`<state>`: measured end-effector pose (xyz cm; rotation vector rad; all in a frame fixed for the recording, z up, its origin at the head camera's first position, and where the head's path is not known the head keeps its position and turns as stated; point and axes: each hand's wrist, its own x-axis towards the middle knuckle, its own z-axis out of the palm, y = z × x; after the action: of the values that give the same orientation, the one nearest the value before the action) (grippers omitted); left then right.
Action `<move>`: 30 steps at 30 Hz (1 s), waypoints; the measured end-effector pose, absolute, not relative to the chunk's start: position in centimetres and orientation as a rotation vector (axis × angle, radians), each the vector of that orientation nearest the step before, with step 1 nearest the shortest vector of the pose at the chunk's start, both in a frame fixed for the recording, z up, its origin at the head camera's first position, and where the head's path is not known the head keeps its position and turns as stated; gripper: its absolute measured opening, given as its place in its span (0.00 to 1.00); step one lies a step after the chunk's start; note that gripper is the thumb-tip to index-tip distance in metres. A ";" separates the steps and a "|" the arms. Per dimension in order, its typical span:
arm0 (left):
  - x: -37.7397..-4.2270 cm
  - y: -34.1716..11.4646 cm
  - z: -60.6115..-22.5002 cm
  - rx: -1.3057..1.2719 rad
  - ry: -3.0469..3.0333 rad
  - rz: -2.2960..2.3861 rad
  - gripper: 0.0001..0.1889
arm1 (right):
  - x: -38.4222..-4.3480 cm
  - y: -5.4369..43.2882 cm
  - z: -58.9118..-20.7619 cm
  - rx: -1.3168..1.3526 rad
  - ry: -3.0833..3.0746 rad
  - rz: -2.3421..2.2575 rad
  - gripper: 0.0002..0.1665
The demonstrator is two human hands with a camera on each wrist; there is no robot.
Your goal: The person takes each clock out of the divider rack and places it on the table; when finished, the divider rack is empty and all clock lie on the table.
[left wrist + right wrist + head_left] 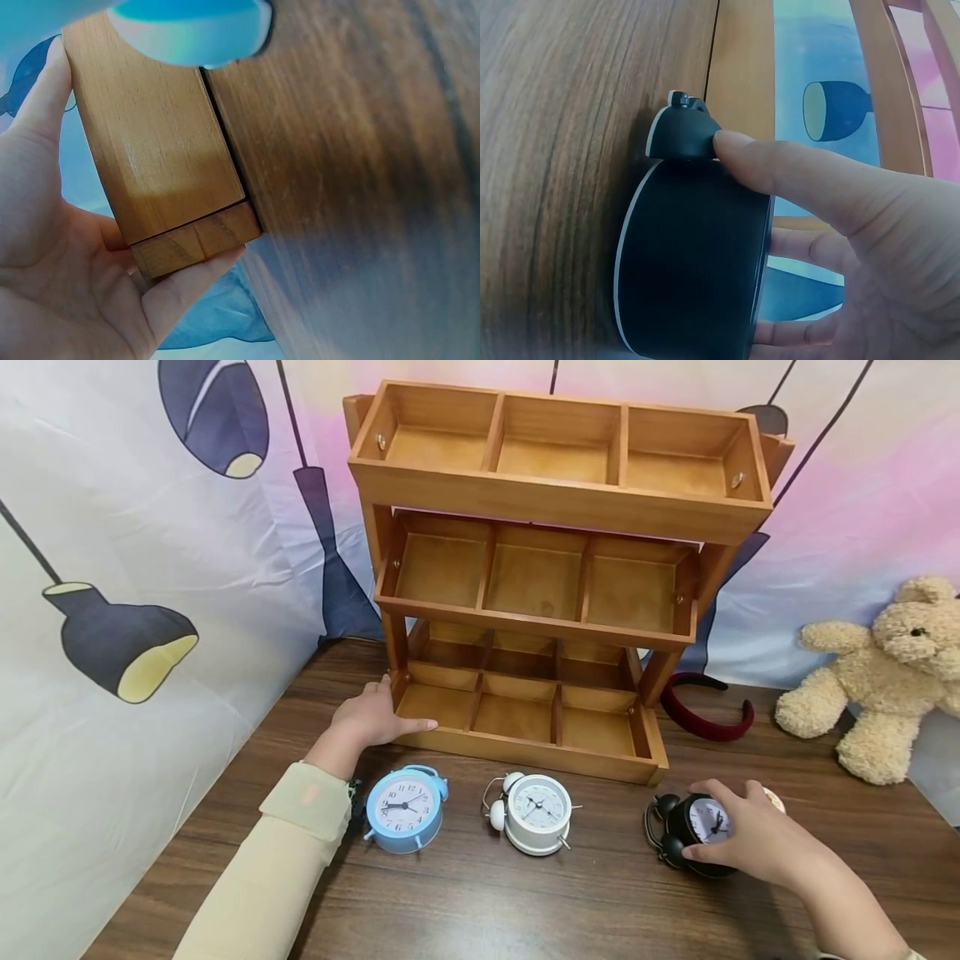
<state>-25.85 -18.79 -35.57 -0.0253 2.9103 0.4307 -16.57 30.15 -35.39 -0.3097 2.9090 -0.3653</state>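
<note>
My left hand [369, 714] holds the left front corner of a three-tiered wooden rack [558, 499], its thumb along the lowest front rim. In the left wrist view, thumb and fingers stand on opposite sides of the front board [154, 139]. At the right, my right hand [772, 839] grips a black twin-bell alarm clock [701, 820] that lies face up. The right wrist view has the thumb against one bell [682, 135] and fingers beyond the clock's body. A blue alarm clock [405, 810] and a white one [537, 810] lie face up before the rack.
A dark red headband [708, 728] lies right of the rack, and a plush teddy bear [892, 672] sits beyond it. Part of a small pale round thing [776, 800] peeks out behind my right hand. A printed cloth [247, 568] hangs behind the brown table [480, 893].
</note>
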 end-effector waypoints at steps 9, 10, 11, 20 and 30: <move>-25.9 -19.0 -35.7 -0.024 2.911 0.439 0.68 | -16.8 30.2 -35.8 -0.306 2.884 -0.375 0.54; -25.9 -19.0 -35.7 -0.025 2.910 0.442 0.68 | -16.9 30.2 -35.8 -0.306 2.884 -0.375 0.54; -25.9 -19.0 -35.7 -0.026 2.908 0.445 0.68 | -16.9 30.2 -35.8 -0.307 2.883 -0.375 0.54; -26.2 -18.9 -35.7 -0.011 2.892 0.444 0.67 | -16.9 29.6 -35.9 -0.294 2.886 -0.345 0.52; -26.4 -19.3 -36.2 -0.011 2.883 0.457 0.68 | -17.1 28.8 -36.0 -0.284 2.899 -0.283 0.56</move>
<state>-26.41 -19.32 -36.17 -0.0113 2.8826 0.4569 -17.08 28.84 -35.96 -0.2841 2.8994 -0.2830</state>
